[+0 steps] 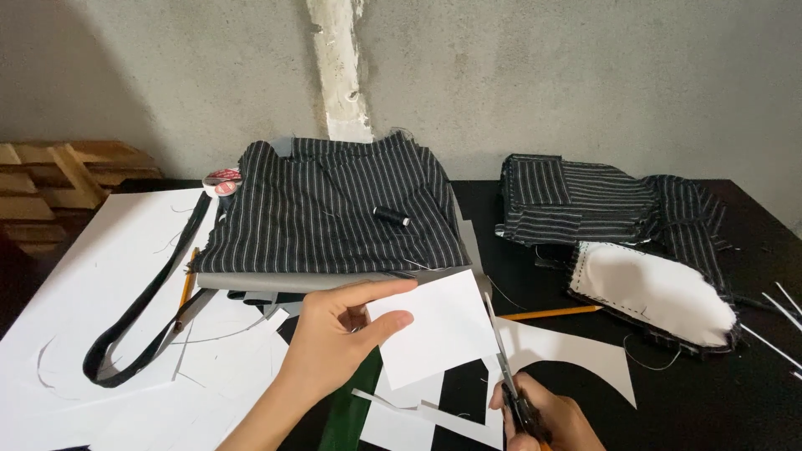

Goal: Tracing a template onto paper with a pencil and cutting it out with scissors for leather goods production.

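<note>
The white paper [439,330], just in front of the striped cloth [334,209], is pinched by the left hand [338,334] while the right hand [543,418], closed on scissors [505,367], trims its right edge; the cut seems midway, needing steady feeding next.

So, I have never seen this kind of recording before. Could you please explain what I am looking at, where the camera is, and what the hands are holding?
There is one picture, taken by a camera worn on a person's head and looking down at that person's own bare hands. No machine is involved. The left hand pinches a white paper piece between thumb and fingers. The right hand holds scissors, whose blades lie along the paper's right edge. On the black table lie a pile of black striped fabric with a black thread spool on top, more striped fabric to the right, a white padded piece, an orange pencil, a dark strap and white paper sheets.
</note>
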